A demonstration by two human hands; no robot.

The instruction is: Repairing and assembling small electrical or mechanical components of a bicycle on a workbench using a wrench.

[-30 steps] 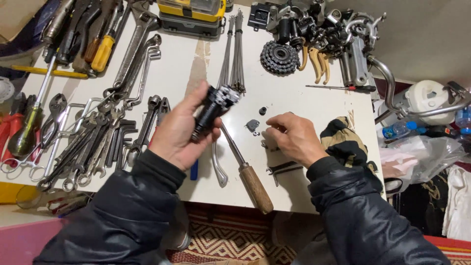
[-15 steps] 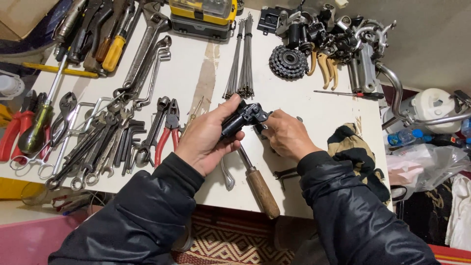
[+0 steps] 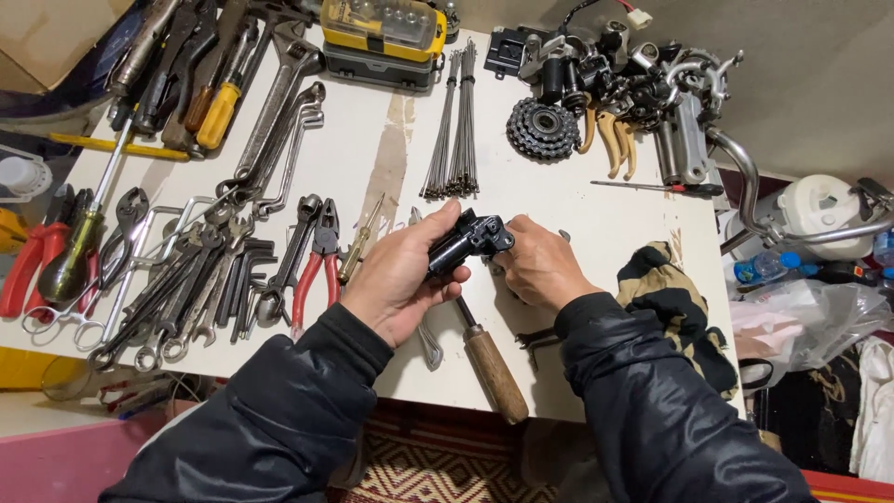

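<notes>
We see the fingers point(image 3: 438, 224) of the left hand point(image 3: 396, 279) closed around a black part point(image 3: 466, 244), held just above the white desk point(image 3: 596, 224). The right hand point(image 3: 540, 270) closes on the part's far end, its fingertips hidden behind it. Under the hands lies a wooden-handled tool point(image 3: 494, 373); left of them, red pliers point(image 3: 312, 270) and wrenches point(image 3: 205, 279); beyond, spokes point(image 3: 453, 130) and a sprocket point(image 3: 542, 129); at right, a cloth point(image 3: 675, 298).
</notes>
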